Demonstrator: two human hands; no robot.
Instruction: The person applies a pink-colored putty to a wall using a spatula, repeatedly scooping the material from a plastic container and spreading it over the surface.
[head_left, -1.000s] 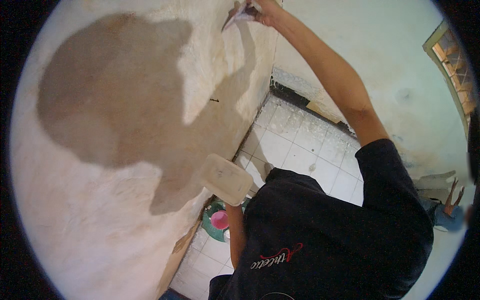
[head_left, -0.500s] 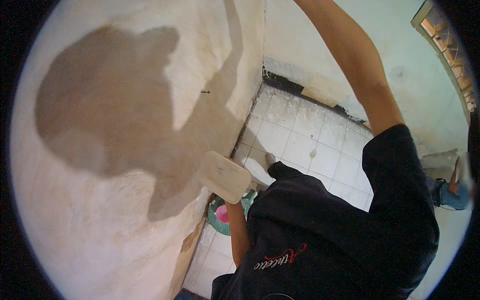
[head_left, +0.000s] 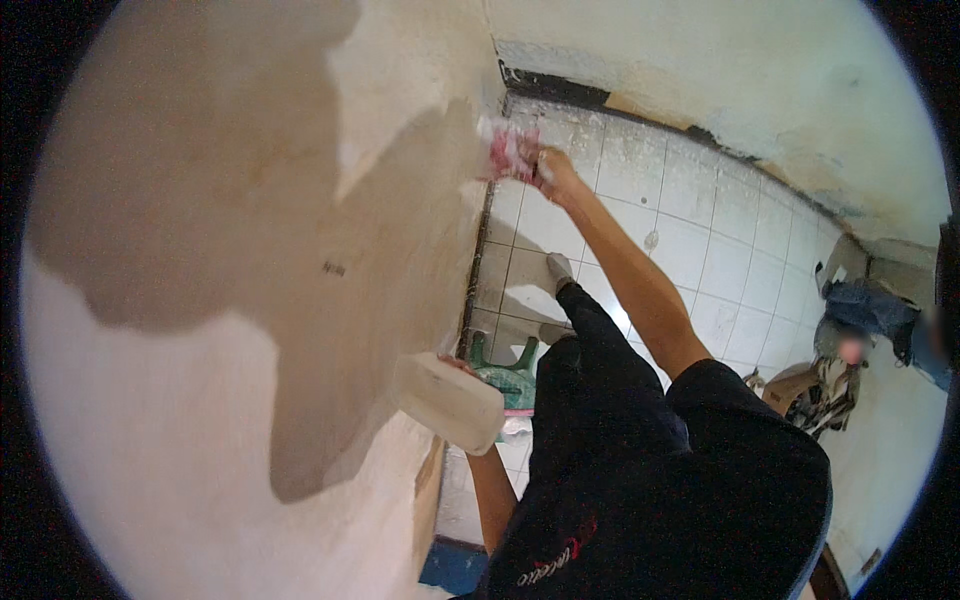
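Note:
My left hand point(head_left: 457, 364) shows only partly behind a beige rectangular tub-like piece with rounded corners point(head_left: 452, 403). Its fingers curl at the far edge, holding it close to the left wall point(head_left: 240, 400). What the tub holds, if anything, cannot be made out. Stretched far forward, my right hand point(head_left: 553, 174) is closed on a pink-and-white thing point(head_left: 511, 150) smeared by motion. Its kind is unclear; it is at or very near the wall by the far corner.
Below the tub stands a green plastic stool point(head_left: 512, 388) on the white tiled floor point(head_left: 690, 250). A small nail-like fixture point(head_left: 334, 268) shows in the wall's shadow. Blue denim point(head_left: 865, 305) and a jumbled heap point(head_left: 825, 395) lie at the right. Something blue point(head_left: 455, 566) is at the bottom.
My right arm has come down from high up, bringing its hand into view near the far corner. The tub now appears slightly lower and more tilted. The view has shifted, uncovering more of the stool.

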